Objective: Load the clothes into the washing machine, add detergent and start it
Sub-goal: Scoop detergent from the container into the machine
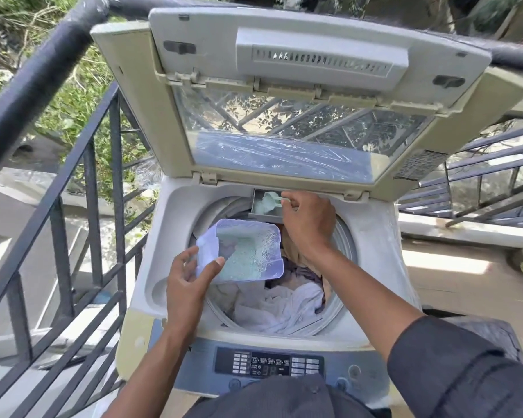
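Detergent scoop (271,198) part hidden, R fingers (290,203)

Top-loading washing machine (151,236) on a railed balcony, lid (284,95) raised upright. Drum holds clothes (287,303), white on top, darker ones behind. Left hand (187,282) grips a translucent tub (242,251) of pale green powder, tilted over the drum. Right hand (308,221) holds a small scoop (272,200) over the detergent drawer (258,206) at the drum's rear rim. Control panel (269,362) nearest the person.
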`<state>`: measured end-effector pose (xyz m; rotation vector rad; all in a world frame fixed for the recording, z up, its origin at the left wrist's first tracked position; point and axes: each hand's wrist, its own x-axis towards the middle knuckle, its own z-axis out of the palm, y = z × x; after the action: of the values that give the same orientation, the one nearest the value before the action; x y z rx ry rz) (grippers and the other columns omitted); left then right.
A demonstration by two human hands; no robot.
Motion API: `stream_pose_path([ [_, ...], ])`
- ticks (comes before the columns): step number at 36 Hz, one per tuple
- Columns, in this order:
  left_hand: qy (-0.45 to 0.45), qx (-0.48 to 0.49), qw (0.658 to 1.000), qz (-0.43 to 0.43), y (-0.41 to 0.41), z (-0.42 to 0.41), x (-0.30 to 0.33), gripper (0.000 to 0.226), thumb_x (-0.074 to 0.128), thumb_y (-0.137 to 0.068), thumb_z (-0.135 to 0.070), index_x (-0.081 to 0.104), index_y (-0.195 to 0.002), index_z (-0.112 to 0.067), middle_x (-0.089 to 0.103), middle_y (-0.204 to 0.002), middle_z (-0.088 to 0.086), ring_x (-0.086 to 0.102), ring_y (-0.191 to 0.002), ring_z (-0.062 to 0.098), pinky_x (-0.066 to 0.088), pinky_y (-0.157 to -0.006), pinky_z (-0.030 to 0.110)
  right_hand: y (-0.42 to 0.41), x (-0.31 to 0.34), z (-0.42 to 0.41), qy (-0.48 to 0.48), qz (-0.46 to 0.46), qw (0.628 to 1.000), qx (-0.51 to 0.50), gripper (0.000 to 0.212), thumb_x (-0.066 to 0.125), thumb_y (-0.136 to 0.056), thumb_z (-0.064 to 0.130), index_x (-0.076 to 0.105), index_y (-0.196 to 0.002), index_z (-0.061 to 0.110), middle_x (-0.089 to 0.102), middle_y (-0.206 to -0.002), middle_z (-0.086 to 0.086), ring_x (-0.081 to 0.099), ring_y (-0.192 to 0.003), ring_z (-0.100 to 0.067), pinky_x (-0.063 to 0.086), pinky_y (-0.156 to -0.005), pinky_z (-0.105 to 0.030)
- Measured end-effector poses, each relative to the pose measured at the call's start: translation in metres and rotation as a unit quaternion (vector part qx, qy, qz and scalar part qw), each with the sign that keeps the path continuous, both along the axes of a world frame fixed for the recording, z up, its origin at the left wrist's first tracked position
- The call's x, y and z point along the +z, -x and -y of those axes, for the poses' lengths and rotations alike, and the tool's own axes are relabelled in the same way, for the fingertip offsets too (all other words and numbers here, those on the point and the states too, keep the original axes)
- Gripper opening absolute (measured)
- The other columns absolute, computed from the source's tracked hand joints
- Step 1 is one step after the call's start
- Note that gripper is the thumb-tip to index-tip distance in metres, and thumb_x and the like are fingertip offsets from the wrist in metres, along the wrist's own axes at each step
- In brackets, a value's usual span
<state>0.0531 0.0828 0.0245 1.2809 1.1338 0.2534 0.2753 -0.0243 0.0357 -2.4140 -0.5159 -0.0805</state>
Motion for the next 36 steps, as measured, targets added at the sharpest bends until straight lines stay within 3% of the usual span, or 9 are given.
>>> stream_pose_path([
  [8, -0.009, -0.003, 1.000, 0.003, -0.002, 0.002, 0.002, 0.076, 0.084, -0.058, -0.067, 0.063, -0.127, -0.042, 0.067, -0.139, 0.002, 0.062, -0.133, 0.022, 0.048, -0.115, 0.052, 0.000, 0.008, 0.011, 0.071, 0.037, 0.997, 0.017, 0.010, 0.071, -0.090, 0.023, 0.079, -0.091, 0.018, 0.077, -0.074, -0.002, 0.072, -0.066, -0.028, 0.061, -0.057, -0.039],
  [12, -0.005, -0.002, 1.000, 0.005, -0.002, 0.002, -0.001, 0.075, 0.085, -0.058, -0.067, 0.064, -0.126, -0.044, 0.067, -0.139, 0.002, 0.062, -0.132, 0.021, 0.049, -0.114, 0.054, 0.001, 0.015, 0.015, 0.110, 0.025, 0.993, 0.035, 0.016, 0.068, -0.093, 0.022, 0.082, -0.101, 0.023, 0.079, -0.082, -0.006, 0.073, -0.075, -0.036, 0.060, -0.063, -0.040],
  [15, -0.008, -0.005, 1.000, 0.005, -0.001, 0.002, -0.003, 0.073, 0.086, -0.059, -0.067, 0.064, -0.126, -0.046, 0.067, -0.138, 0.002, 0.063, -0.131, 0.020, 0.050, -0.113, 0.053, 0.001, 0.017, 0.019, 0.150, 0.030, 0.988, 0.036, 0.016, 0.066, -0.092, 0.016, 0.081, -0.096, 0.019, 0.078, -0.083, -0.010, 0.072, -0.076, -0.039, 0.060, -0.063, -0.042],
  [19, -0.012, -0.007, 1.000, 0.006, 0.000, 0.001, -0.006, 0.073, 0.086, -0.060, -0.068, 0.064, -0.126, -0.046, 0.068, -0.137, 0.001, 0.065, -0.129, 0.020, 0.051, -0.112, 0.054, 0.002, 0.020, 0.024, 0.173, 0.050, 0.983, 0.035, 0.016, 0.065, -0.091, 0.012, 0.079, -0.092, 0.019, 0.075, -0.075, -0.007, 0.069, -0.068, -0.036, 0.055, -0.056, -0.035],
  [23, -0.014, -0.006, 1.000, 0.009, 0.000, 0.001, -0.007, 0.072, 0.087, -0.060, -0.067, 0.065, -0.125, -0.046, 0.068, -0.137, -0.001, 0.064, -0.129, 0.019, 0.051, -0.112, 0.054, 0.001, 0.019, 0.029, 0.176, 0.074, 0.981, 0.037, 0.017, 0.065, -0.094, 0.015, 0.080, -0.096, 0.022, 0.074, -0.073, -0.003, 0.068, -0.065, -0.033, 0.040, -0.053, -0.029],
  [31, -0.020, -0.005, 1.000, 0.014, 0.001, 0.000, -0.009, 0.071, 0.087, -0.060, -0.069, 0.065, -0.123, -0.048, 0.068, -0.137, -0.002, 0.065, -0.128, 0.018, 0.052, -0.111, 0.051, 0.000, 0.017, 0.043, 0.173, 0.072, 0.981, 0.048, 0.024, 0.063, -0.086, 0.003, 0.079, -0.095, 0.018, 0.074, -0.076, -0.004, 0.068, -0.071, -0.036, 0.052, -0.055, -0.034],
  [36, -0.021, -0.003, 1.000, 0.017, 0.002, 0.000, -0.009, 0.077, 0.087, -0.058, -0.071, 0.064, -0.127, -0.046, 0.068, -0.139, 0.002, 0.065, -0.127, 0.019, 0.051, -0.111, 0.052, 0.001, 0.016, 0.051, 0.127, 0.079, 0.989, 0.019, 0.026, 0.066, -0.094, 0.012, 0.082, -0.104, 0.029, 0.075, -0.076, -0.002, 0.067, -0.067, -0.034, 0.050, -0.053, -0.033],
])
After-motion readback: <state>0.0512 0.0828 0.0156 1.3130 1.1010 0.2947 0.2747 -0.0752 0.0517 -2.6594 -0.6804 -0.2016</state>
